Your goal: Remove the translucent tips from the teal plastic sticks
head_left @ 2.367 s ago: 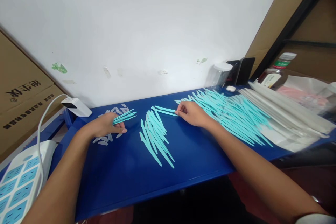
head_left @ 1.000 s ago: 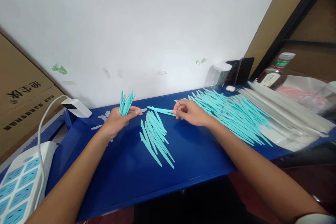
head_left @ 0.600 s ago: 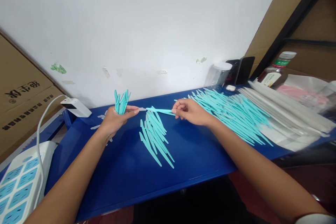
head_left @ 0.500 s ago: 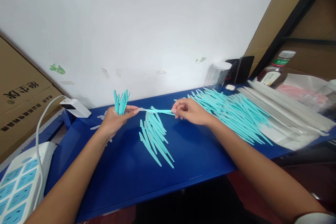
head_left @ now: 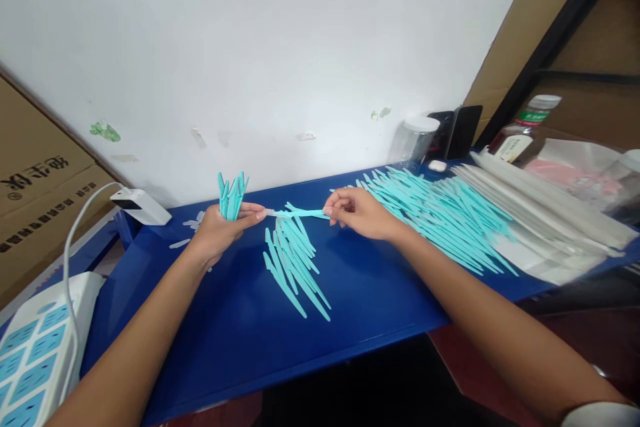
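My left hand (head_left: 223, 227) is closed around a bunch of slim turquoise eyebrow razors (head_left: 231, 197) that stick up from its fist. Its thumb and index finger pinch a small clear cap (head_left: 270, 212) at one end of another turquoise razor (head_left: 307, 213). My right hand (head_left: 353, 210) grips that razor's other end between thumb and fingers, holding it level above the table. Below it lies a loose pile of turquoise razors (head_left: 295, 260). Several small clear caps (head_left: 193, 222) are scattered behind my left wrist, partly hidden.
A larger heap of turquoise razors (head_left: 440, 213) spreads across the blue table (head_left: 370, 307) on the right. Beside it are stacked white plastic sleeves (head_left: 545, 207), a clear jar (head_left: 417, 140) and a bottle (head_left: 525, 127). A power strip (head_left: 47, 340) and white plugged-in device (head_left: 143, 205) stand left.
My right hand has shifted slightly left with the razor. The razor's tip and the clear cap in my left fingers are closer together and more in line. The bunch stays in my left hand.
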`<move>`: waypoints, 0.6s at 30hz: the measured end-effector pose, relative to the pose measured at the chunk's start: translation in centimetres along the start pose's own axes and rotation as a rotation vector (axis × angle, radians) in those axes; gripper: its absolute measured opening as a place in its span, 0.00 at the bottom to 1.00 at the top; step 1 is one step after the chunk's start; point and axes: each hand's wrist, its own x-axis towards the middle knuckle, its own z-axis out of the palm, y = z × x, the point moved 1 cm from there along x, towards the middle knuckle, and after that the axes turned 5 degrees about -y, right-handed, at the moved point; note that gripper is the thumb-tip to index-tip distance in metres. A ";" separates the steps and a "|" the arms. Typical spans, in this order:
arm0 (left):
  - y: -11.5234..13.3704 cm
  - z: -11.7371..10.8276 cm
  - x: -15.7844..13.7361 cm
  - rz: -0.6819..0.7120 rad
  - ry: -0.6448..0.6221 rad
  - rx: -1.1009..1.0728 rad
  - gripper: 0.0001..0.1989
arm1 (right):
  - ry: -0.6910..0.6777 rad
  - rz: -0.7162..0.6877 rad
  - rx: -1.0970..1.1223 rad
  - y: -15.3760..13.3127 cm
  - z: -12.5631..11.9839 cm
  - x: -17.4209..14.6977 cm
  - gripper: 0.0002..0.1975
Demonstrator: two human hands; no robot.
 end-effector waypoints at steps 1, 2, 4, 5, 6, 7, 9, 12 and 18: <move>0.0 0.3 -0.1 -0.003 -0.009 -0.012 0.22 | 0.002 -0.012 0.005 0.0 0.3 0.0 0.11; 0.1 0.7 -0.3 -0.005 -0.015 -0.024 0.22 | 0.006 -0.027 0.012 0.0 0.6 0.0 0.11; 0.2 1.4 -0.5 -0.005 -0.021 -0.037 0.22 | 0.014 -0.052 0.024 0.0 1.2 0.0 0.11; 0.2 1.6 -0.6 -0.003 -0.020 -0.032 0.22 | 0.013 -0.059 0.023 -0.1 1.4 0.0 0.11; 0.3 1.7 -0.7 0.005 -0.015 -0.012 0.22 | 0.013 -0.062 0.013 -0.1 1.5 0.0 0.11; 0.3 1.7 -0.6 0.020 -0.009 0.029 0.22 | 0.014 -0.064 -0.007 0.0 1.3 0.1 0.10; 0.4 1.1 -0.4 0.080 0.017 0.170 0.22 | 0.059 -0.062 -0.103 0.2 0.5 0.2 0.08; 0.2 -0.7 0.2 0.184 0.056 0.411 0.21 | 0.237 0.021 -0.447 1.1 -2.2 0.1 0.04; -0.7 -2.9 1.3 0.191 -0.254 0.682 0.19 | 0.352 0.305 -1.008 3.3 -5.5 -0.2 0.08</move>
